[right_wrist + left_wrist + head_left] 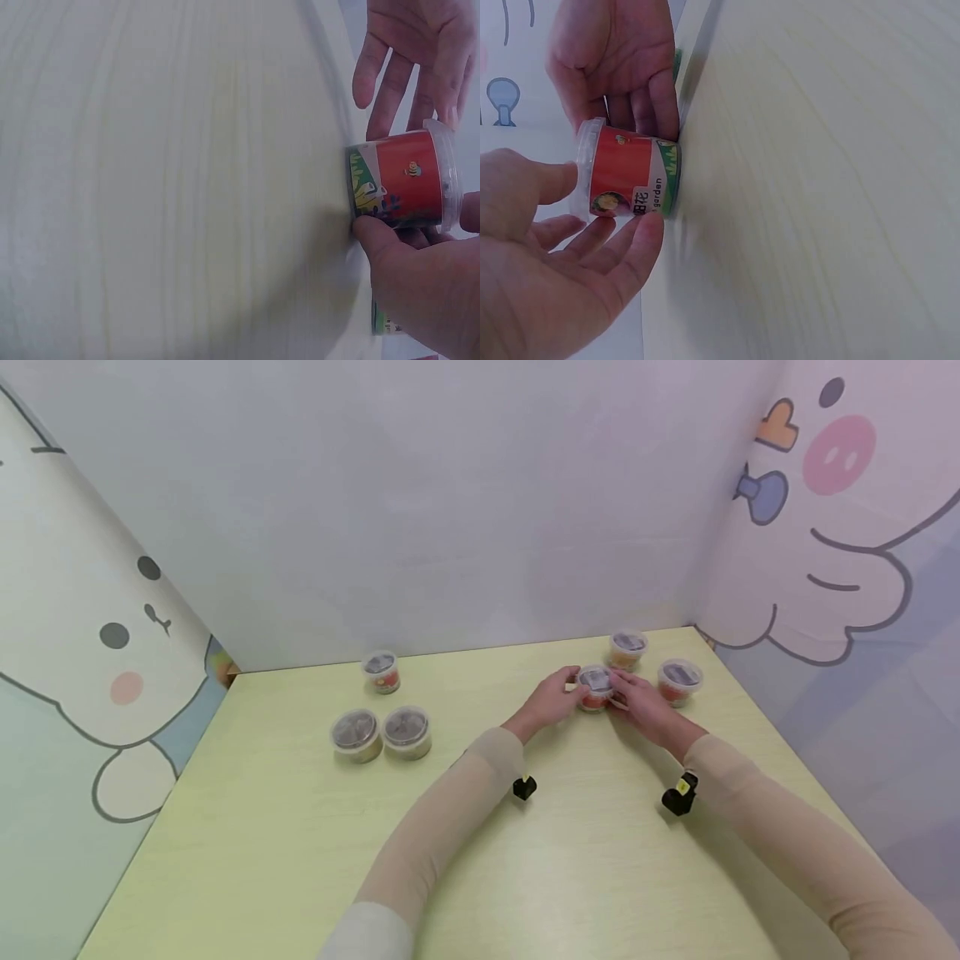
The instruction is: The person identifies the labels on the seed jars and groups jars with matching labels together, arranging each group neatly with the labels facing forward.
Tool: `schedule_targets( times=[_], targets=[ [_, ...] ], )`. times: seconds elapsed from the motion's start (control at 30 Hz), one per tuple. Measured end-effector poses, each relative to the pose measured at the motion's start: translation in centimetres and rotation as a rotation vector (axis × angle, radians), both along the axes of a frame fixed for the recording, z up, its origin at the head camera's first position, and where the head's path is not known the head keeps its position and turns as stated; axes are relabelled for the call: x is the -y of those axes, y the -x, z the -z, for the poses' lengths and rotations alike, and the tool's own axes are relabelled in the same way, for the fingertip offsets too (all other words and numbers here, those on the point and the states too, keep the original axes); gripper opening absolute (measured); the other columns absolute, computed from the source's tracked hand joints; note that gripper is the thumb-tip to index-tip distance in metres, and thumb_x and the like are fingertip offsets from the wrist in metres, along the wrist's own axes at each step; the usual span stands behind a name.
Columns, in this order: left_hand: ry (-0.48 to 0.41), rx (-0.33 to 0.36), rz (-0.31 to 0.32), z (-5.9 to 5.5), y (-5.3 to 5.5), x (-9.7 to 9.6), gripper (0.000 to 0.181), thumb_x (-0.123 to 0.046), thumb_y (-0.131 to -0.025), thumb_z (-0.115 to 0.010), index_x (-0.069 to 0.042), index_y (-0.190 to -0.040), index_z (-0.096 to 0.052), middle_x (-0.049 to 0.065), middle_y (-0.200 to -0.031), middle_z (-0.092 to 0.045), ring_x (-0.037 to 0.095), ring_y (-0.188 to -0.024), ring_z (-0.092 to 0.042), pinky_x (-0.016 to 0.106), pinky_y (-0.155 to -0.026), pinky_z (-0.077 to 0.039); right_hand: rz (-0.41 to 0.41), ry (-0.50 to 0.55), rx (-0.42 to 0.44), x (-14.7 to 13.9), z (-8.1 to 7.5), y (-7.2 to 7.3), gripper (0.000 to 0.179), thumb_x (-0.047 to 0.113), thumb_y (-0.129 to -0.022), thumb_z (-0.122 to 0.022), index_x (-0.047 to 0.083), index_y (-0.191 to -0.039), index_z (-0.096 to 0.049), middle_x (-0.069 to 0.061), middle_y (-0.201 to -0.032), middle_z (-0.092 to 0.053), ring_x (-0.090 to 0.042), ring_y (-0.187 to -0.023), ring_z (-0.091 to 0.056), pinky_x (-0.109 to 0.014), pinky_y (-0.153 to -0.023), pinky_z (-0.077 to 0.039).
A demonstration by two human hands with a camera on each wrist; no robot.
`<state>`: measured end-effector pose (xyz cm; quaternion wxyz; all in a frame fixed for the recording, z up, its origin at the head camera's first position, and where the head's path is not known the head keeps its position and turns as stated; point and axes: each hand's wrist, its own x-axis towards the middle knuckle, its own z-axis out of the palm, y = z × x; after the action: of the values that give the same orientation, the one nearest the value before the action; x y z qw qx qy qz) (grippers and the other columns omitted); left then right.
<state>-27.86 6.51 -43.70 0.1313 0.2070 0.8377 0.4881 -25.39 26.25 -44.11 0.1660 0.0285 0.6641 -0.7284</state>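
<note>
Between both hands, low at the far right of the table, stands a small lidded plastic cup (595, 700) with a red label. Its side shows green garden artwork and print in the left wrist view. My left hand (553, 698) holds it from the left, thumb by the lid rim and fingertips along the wall (622, 176). From the other side my right hand (647, 706) grips it, with one digit low near the base in the right wrist view (427, 277). The cup is upright, its bottom right at the tabletop.
Close behind the held cup is a similar lidded cup (627, 652), and a red-labelled one (678, 683) stands to its right. Across on the left are two wider lidded cups (356, 736) side by side and a smaller red cup (382, 672). A pale curtain (465, 527) borders the table (262, 827).
</note>
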Motion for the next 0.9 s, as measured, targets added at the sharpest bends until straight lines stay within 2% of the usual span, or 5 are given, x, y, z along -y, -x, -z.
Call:
schedule_targets(
  times=[0.17, 0.3, 0.57, 0.73, 0.9],
  targets=[
    [0.023, 0.001, -0.021, 0.0, -0.2, 0.0, 0.053, -0.029, -0.106, -0.056, -0.008, -0.153, -0.043, 0.011, -0.145, -0.055, 0.025, -0.129, -0.055, 0.036, -0.101, -0.048, -0.045, -0.012, 0.014, -0.1, -0.1, -0.1, 0.065, 0.033, -0.113, -0.025, -0.004, -0.160, 0.000, -0.024, -0.166, -0.007, -0.033, -0.153, -0.008, -0.047, -0.121, -0.015],
    [0.010, 0.012, -0.044, -0.1, -0.3, 0.0, 0.053, -0.030, -0.106, -0.057, -0.009, -0.153, -0.044, 0.013, -0.142, -0.057, 0.026, -0.125, -0.058, 0.037, -0.100, -0.048, -0.042, -0.011, 0.019, -0.2, 0.0, 0.0, 0.065, 0.036, -0.113, -0.025, -0.004, -0.160, -0.002, -0.022, -0.166, -0.009, -0.031, -0.153, -0.010, -0.046, -0.121, -0.016],
    [-0.021, 0.069, -0.084, -0.5, -0.7, -0.4, 0.052, -0.030, -0.105, -0.058, -0.012, -0.153, -0.045, 0.014, -0.139, -0.059, 0.020, -0.102, -0.065, 0.031, -0.078, -0.054, -0.026, -0.022, 0.029, -0.3, 0.0, -0.2, 0.068, 0.041, -0.112, -0.026, -0.002, -0.161, -0.003, -0.022, -0.166, -0.010, -0.030, -0.153, -0.011, -0.044, -0.121, -0.016],
    [-0.051, 0.102, -0.136, -0.3, -1.1, -0.9, 0.051, -0.028, -0.105, -0.060, -0.011, -0.151, -0.048, 0.013, -0.137, -0.060, 0.017, -0.097, -0.064, 0.027, -0.075, -0.053, -0.013, -0.023, 0.053, -0.4, 0.1, -0.4, 0.070, 0.043, -0.111, -0.028, 0.001, -0.161, -0.002, -0.020, -0.167, -0.010, -0.029, -0.153, -0.012, -0.044, -0.121, -0.018],
    [-0.110, 0.138, -0.183, -0.2, -1.4, -1.2, 0.051, -0.026, -0.105, -0.060, -0.011, -0.152, -0.047, 0.013, -0.135, -0.060, 0.027, -0.090, -0.069, 0.027, -0.068, -0.054, 0.000, -0.018, 0.056, -0.3, 0.2, -0.4, 0.072, 0.045, -0.111, -0.030, 0.002, -0.162, -0.003, -0.019, -0.167, -0.011, -0.028, -0.153, -0.013, -0.042, -0.120, -0.019]
  ],
)
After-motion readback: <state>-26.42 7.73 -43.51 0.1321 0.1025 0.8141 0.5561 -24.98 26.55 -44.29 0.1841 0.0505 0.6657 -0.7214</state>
